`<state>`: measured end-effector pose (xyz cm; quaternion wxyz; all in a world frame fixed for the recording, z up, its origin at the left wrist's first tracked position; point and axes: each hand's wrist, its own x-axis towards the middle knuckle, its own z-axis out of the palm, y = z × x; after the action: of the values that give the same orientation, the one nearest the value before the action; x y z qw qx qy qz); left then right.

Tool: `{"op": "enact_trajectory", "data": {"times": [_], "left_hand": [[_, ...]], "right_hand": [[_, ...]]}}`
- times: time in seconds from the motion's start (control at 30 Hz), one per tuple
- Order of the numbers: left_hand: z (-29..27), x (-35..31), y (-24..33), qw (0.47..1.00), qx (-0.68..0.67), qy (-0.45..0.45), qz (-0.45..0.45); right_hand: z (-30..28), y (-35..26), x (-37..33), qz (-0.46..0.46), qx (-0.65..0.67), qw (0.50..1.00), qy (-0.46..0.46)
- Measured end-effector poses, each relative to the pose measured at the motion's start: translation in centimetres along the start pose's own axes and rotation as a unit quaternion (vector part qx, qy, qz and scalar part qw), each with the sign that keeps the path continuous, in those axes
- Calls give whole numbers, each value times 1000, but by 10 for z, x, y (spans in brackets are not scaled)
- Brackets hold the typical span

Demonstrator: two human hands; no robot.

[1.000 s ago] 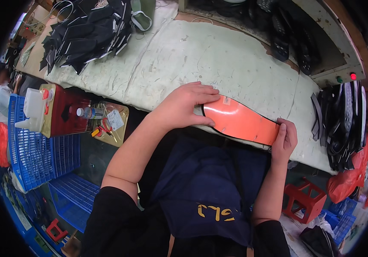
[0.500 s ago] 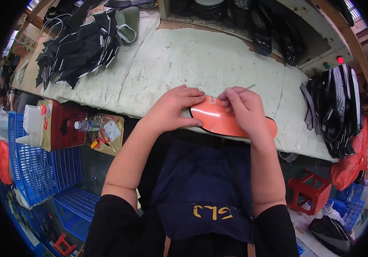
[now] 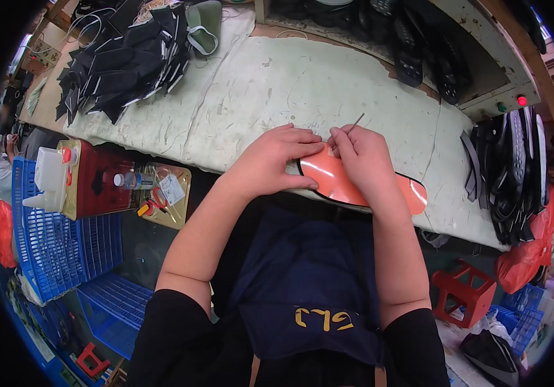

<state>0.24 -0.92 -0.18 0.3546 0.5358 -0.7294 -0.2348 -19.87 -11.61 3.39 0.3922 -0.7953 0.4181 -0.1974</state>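
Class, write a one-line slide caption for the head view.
Left hand steadies an orange insole while right hand holds a thin tool.

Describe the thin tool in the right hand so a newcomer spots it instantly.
Start at the pale worktable; at its near edge both hands press on an orange insole-shaped piece. The right hand pinches a thin metal needle-like tool pointing up and away, the only slim silver sliver there.

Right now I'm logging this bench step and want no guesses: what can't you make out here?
- Orange insole piece: head view, its middle is hidden under the right hand and its near end under the left hand.
- Thin tool in the right hand: too small to tell its kind or tip.
- Pile of dark pieces: single pieces too tangled and small to count.
- Dark straps at right: bent and cut by the fisheye rim.
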Motion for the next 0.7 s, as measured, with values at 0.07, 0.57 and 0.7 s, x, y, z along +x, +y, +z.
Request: {"op": "enact_trajectory", "data": {"times": [0.07,0.57,0.7], "left_hand": [[0,-1,-1,1000,1,2,2],[-1,-1,0,1000,2,9,-1],[4,1,-1,1000,-1,4,5]], "right_hand": [[3,1,4,-87,-81,991,60],[6,10,-87,-162,-45,985,31],[9,8,-92,-152,-114,981,39]]}}
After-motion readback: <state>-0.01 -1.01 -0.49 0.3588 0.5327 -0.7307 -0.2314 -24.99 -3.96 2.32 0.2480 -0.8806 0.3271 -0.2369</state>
